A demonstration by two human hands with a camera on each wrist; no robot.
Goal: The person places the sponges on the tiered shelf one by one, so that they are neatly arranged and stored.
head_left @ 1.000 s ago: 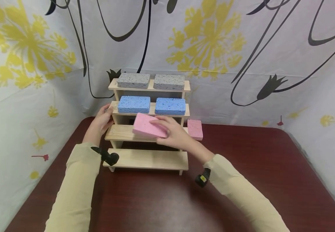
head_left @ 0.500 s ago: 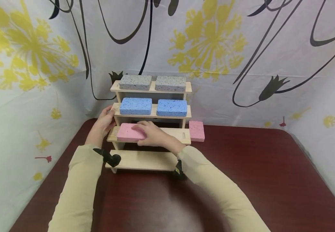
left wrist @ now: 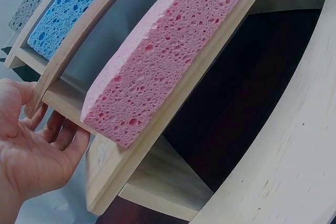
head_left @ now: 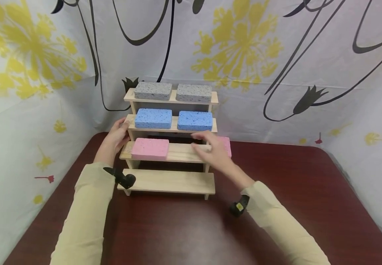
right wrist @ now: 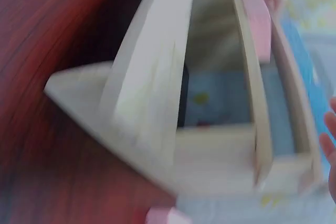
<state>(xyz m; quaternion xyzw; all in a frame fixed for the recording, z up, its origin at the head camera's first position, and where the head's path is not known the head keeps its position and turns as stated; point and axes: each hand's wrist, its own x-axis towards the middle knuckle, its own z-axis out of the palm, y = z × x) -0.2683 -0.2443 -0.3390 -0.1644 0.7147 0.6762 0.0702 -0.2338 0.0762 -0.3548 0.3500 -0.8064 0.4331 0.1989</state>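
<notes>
A pink sponge [head_left: 150,149] lies at the left end of the third step down on a wooden tiered shelf [head_left: 167,181]. My left hand [head_left: 114,140] grips the shelf's left side; in the left wrist view, its thumb is at the end of the blue sponges' step and its fingers bend in below. Nothing is in my right hand [head_left: 215,151], its thumb and fingers apart over the right end of the pink sponge's step. Partly hidden behind that hand, a second pink sponge [head_left: 226,144] is beside the shelf's right side.
Two grey sponges [head_left: 153,91] sit on the top step and two blue sponges [head_left: 153,118] on the one below. The bottom step is bare wood. Under the shelf is a dark red table [head_left: 277,191], with a flower-patterned cloth [head_left: 243,55] behind.
My right hand carried the pink sponge left, set it on the third step's left end, let go and moved back right. The left hand has stayed at the shelf's side.
</notes>
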